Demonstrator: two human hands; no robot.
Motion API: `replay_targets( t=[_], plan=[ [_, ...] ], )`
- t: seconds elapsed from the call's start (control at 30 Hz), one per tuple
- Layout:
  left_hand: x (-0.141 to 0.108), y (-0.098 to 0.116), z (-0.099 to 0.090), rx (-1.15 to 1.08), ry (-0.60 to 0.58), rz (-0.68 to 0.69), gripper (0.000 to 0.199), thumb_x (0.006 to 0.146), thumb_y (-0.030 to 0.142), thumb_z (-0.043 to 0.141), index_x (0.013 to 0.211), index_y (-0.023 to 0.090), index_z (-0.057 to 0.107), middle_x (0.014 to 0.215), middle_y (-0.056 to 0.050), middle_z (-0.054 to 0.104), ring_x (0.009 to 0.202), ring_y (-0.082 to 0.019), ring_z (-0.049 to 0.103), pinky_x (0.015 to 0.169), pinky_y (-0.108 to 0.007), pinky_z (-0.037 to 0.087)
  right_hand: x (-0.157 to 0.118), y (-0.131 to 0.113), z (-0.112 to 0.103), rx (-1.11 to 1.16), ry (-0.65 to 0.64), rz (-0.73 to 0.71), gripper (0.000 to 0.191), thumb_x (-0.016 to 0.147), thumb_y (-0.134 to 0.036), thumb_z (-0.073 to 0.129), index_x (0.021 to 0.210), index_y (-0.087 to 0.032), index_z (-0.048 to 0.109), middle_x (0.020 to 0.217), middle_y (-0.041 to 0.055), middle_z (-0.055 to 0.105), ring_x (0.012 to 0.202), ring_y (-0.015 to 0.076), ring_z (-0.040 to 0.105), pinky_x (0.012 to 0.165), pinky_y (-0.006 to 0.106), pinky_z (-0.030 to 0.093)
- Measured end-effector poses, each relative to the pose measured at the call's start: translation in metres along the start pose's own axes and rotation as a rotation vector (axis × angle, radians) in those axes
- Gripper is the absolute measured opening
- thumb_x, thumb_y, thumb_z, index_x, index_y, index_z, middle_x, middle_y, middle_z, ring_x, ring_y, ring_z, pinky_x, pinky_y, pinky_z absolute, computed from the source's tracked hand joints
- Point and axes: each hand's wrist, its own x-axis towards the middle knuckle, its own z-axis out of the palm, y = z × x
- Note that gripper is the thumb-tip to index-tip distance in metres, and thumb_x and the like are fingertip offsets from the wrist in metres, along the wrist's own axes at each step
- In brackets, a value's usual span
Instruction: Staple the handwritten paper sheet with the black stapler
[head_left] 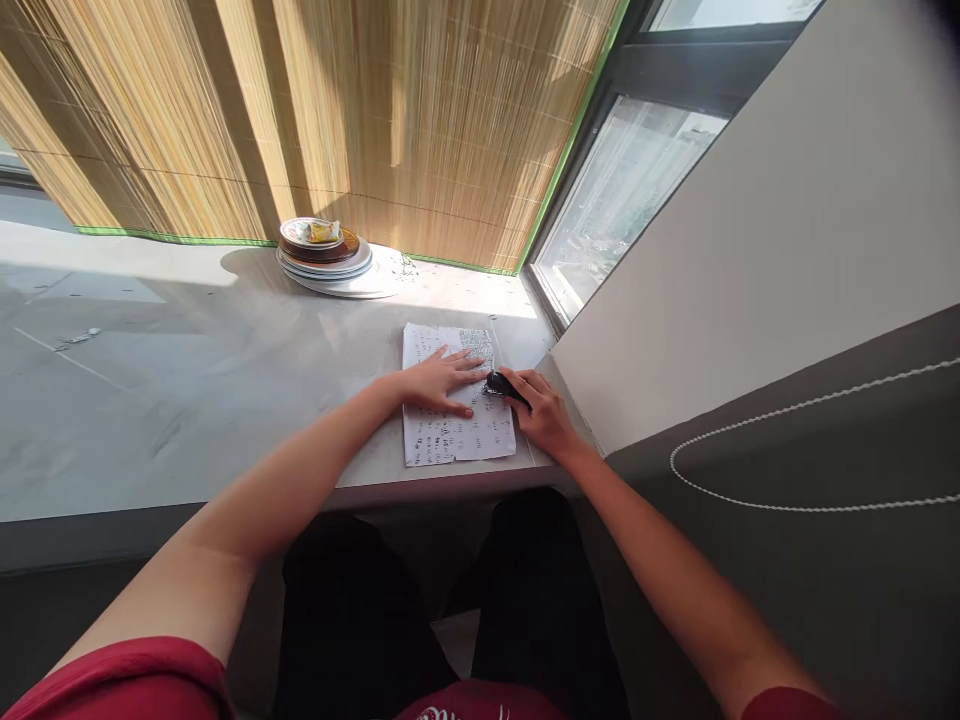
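Observation:
Sheets of white paper (480,440) with handwriting lie on the grey stone ledge (225,400). My left hand (444,382) rests flat on the paper, fingers spread toward the right. My right hand (544,412) is wrapped round a small black stapler (506,386) at the paper's right edge, and the stapler's front end lies over the sheets, close to my left fingertips. Whether its jaws are pressed together cannot be made out. My right palm hides its rear part.
A stack of plates (330,268) with a yellow packet (324,232) on top stands by the bamboo blind (420,130). A white wall (750,250) rises close on the right, with a bead chain (750,504) hanging there. Small scraps (77,340) lie at the left.

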Motion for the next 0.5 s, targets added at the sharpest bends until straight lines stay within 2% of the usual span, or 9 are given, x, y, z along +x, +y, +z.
replay_targets(
  t=[0.1,0.17,0.2,0.27,0.3,0.37,0.4,0.5],
  plan=[
    [0.000,-0.003,-0.003,-0.075,0.043,-0.009,0.097,0.086,0.074,0.067,0.166,0.028,0.038,0.176,-0.011,0.024,0.162,-0.039,0.020,0.131,-0.059,0.008,-0.001,0.003,-0.003,-0.025,0.213,0.196,0.050,0.098,-0.025,0.056,0.148,-0.024,0.057,0.118,0.0130,0.067,0.110,0.0323,0.063,0.096,0.050,0.056],
    [-0.002,-0.005,-0.008,-0.157,0.120,0.012,0.080,0.091,0.064,0.065,0.158,0.024,0.049,0.172,-0.013,0.036,0.157,-0.035,0.033,0.128,-0.054,0.022,0.007,0.002,-0.009,-0.061,0.400,0.298,0.040,0.096,-0.026,0.057,0.135,-0.020,0.064,0.114,0.0149,0.066,0.107,0.0338,0.063,0.094,0.053,0.056],
    [-0.003,-0.007,-0.011,-0.201,0.206,0.011,0.063,0.096,0.056,0.059,0.149,0.022,0.058,0.165,-0.012,0.046,0.152,-0.032,0.042,0.125,-0.050,0.029,0.015,0.000,-0.011,-0.062,0.477,0.327,0.037,0.095,-0.027,0.058,0.130,-0.020,0.064,0.113,0.0155,0.065,0.107,0.0340,0.062,0.094,0.053,0.056],
    [-0.008,-0.013,-0.018,-0.256,0.491,-0.063,0.035,0.102,0.035,0.045,0.121,0.020,0.070,0.139,-0.011,0.067,0.132,-0.026,0.058,0.113,-0.043,0.043,0.036,-0.012,-0.011,-0.013,0.537,0.336,0.035,0.094,-0.028,0.061,0.127,-0.019,0.062,0.115,0.0164,0.064,0.106,0.0332,0.063,0.093,0.052,0.056],
    [-0.010,-0.017,-0.022,-0.256,0.660,-0.138,0.032,0.100,0.026,0.039,0.105,0.020,0.071,0.122,-0.010,0.073,0.120,-0.025,0.062,0.106,-0.041,0.046,0.047,-0.021,-0.007,0.039,0.508,0.316,0.035,0.094,-0.028,0.061,0.127,-0.020,0.060,0.115,0.0159,0.065,0.104,0.0316,0.064,0.092,0.050,0.057],
    [-0.017,-0.027,-0.028,-0.210,0.941,-0.307,0.029,0.093,0.015,0.037,0.083,0.022,0.063,0.094,-0.008,0.071,0.099,-0.023,0.063,0.093,-0.037,0.049,0.067,-0.043,0.009,0.125,0.340,0.280,0.034,0.094,-0.027,0.061,0.127,-0.022,0.057,0.119,0.0150,0.065,0.103,0.0286,0.065,0.090,0.044,0.057],
    [-0.021,-0.031,-0.030,-0.185,1.020,-0.372,0.026,0.090,0.012,0.039,0.076,0.022,0.058,0.086,-0.007,0.068,0.090,-0.023,0.062,0.087,-0.036,0.048,0.075,-0.054,0.020,0.154,0.252,0.259,0.034,0.094,-0.026,0.060,0.127,-0.022,0.056,0.121,0.0150,0.064,0.104,0.0274,0.065,0.090,0.042,0.057],
    [-0.029,-0.041,-0.034,-0.175,1.139,-0.495,0.024,0.085,0.009,0.041,0.068,0.023,0.051,0.069,-0.003,0.058,0.070,-0.020,0.054,0.071,-0.034,0.041,0.088,-0.076,0.050,0.205,0.088,0.273,0.034,0.093,-0.026,0.060,0.127,-0.023,0.056,0.124,0.0132,0.063,0.106,0.0262,0.065,0.091,0.039,0.056]
  ],
)
